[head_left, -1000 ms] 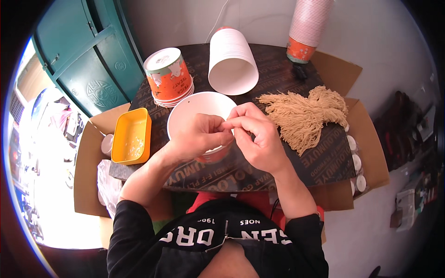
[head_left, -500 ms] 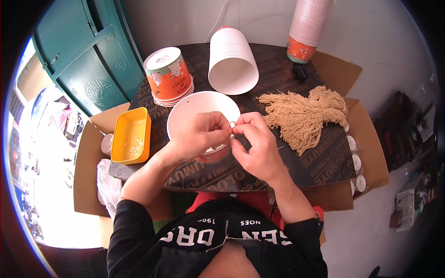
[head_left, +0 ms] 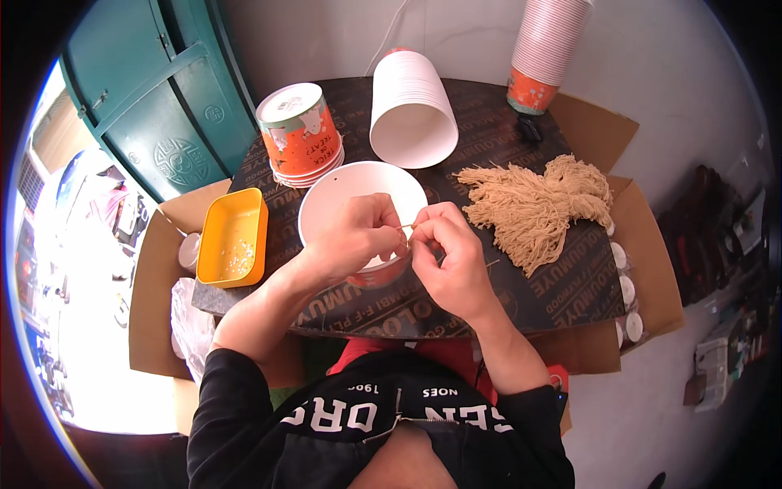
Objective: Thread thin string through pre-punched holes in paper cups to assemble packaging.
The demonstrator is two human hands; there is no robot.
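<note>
Over the near rim of a paper bucket, white inside and orange outside, my two hands meet with their fingertips almost touching. My left hand pinches a thin beige cord. Another part of the same cord is pinched in my right hand, thumb against the fingers. A small loop seems to show between the fingertips, but fingers hide most of the cord. The bucket stands mouth up, with a small dark hole near its far rim. To the right lies a spread bundle of beige cords.
Upside-down orange buckets are stacked at the back left. A nested stack of white buckets lies on its side behind. Another tall stack stands back right. A yellow tray holds small white pieces. Cardboard boxes flank the table.
The cord between my fingertips has gone from a rounder loop to a more stretched strand. My right hand has shifted slightly right. The whole view has moved a little.
</note>
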